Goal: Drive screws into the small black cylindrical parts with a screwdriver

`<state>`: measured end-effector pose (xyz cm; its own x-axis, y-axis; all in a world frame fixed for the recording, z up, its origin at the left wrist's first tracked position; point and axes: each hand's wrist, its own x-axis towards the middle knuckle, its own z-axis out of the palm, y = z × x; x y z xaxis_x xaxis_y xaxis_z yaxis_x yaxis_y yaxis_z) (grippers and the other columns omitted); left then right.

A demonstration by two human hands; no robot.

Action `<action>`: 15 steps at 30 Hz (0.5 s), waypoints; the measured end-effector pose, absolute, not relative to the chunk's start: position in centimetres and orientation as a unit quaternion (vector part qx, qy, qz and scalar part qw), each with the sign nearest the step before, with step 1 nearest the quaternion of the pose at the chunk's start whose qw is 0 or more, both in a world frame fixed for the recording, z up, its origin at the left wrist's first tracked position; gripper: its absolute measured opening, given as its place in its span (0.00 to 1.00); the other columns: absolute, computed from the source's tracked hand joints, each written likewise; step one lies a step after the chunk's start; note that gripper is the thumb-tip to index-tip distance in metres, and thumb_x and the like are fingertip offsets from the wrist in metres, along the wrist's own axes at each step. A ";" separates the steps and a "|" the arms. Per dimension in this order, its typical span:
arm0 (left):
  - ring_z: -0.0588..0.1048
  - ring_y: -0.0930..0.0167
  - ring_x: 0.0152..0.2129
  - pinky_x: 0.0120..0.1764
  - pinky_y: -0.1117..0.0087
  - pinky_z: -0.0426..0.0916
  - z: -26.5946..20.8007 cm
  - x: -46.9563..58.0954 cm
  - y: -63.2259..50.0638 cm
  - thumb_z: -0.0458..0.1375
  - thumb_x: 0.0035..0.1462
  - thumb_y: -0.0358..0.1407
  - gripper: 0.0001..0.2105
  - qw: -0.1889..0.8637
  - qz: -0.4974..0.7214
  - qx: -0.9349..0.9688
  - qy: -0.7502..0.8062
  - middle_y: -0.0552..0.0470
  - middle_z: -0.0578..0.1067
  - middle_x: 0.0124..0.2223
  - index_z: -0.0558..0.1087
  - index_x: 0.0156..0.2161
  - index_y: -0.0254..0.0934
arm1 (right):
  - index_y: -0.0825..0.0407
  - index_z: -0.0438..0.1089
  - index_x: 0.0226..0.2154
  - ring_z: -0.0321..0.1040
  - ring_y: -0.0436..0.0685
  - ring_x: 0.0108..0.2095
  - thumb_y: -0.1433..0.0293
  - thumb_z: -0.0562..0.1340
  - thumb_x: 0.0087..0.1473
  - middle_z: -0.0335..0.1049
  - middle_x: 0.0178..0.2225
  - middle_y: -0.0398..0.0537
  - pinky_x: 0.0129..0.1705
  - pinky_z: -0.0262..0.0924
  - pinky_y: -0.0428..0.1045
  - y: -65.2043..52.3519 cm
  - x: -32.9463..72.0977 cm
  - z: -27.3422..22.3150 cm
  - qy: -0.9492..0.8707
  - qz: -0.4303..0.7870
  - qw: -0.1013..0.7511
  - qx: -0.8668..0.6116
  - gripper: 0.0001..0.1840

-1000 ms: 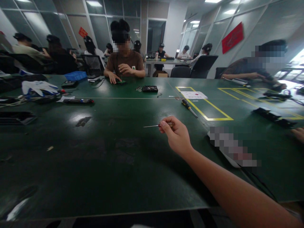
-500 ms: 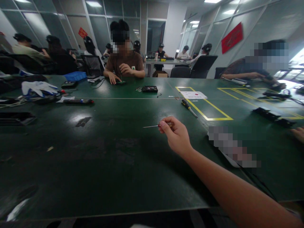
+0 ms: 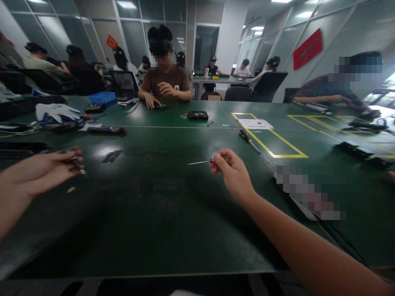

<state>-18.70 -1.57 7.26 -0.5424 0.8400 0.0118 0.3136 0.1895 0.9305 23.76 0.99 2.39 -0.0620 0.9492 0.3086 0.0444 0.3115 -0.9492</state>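
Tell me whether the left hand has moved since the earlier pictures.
Yes: out of view before, the left hand has come in rightward from the picture's left edge, toward the dark patch on the green table.

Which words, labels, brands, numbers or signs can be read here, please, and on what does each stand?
No text can be read.
White sheet on the table: print too small.
Large red sign, small red sign: too blurred.
Patch on the brown shirt: too small.
Pixelated pale object: masked.
Screwdriver in the right hand: no lettering visible.
Small object in the left hand: too blurred.
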 end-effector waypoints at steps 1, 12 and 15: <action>0.73 0.74 0.32 0.39 0.67 0.73 6.7 -17.4 -1.1 0.50 0.67 0.24 0.09 0.357 0.513 0.366 0.689 0.52 0.74 0.34 0.74 0.40 0.30 | 0.50 0.69 0.35 0.68 0.50 0.27 0.60 0.65 0.60 0.72 0.28 0.41 0.33 0.65 0.49 1.1 23.7 2.4 -0.581 0.443 0.546 -0.409 0.11; 0.78 0.71 0.41 0.48 0.68 0.71 1.4 4.6 1.6 0.69 0.46 0.20 0.20 0.545 0.576 0.445 0.416 0.51 0.80 0.44 0.78 0.45 0.36 | 0.51 0.73 0.35 0.68 0.49 0.27 0.61 0.69 0.58 0.73 0.28 0.41 0.30 0.64 0.46 1.6 24.6 3.1 -0.521 0.349 0.657 -0.419 0.10; 0.79 0.67 0.42 0.51 0.61 0.71 -0.7 4.7 1.4 0.69 0.47 0.24 0.21 0.458 0.547 0.559 0.422 0.50 0.81 0.45 0.78 0.49 0.38 | 0.49 0.73 0.36 0.69 0.50 0.27 0.59 0.66 0.61 0.72 0.28 0.40 0.31 0.67 0.47 0.6 24.5 3.5 -0.550 0.296 0.673 -0.396 0.11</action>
